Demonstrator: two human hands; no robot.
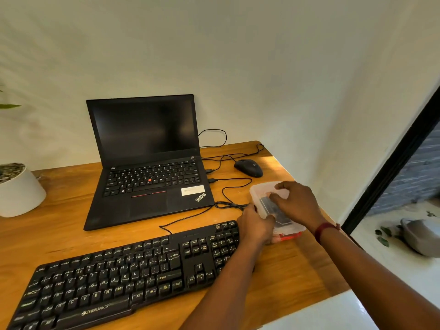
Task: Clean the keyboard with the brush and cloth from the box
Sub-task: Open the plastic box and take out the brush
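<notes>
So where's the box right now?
Head view: the box sits on the right of the desk, just right of the keyboard and nearer than the mouse, gripped by the left hand and right hand.

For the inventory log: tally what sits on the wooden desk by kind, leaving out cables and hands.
Laptop: 1
Keyboard: 1
Mouse: 1
Plastic box: 1
Plant pot: 1
Total: 5
</notes>
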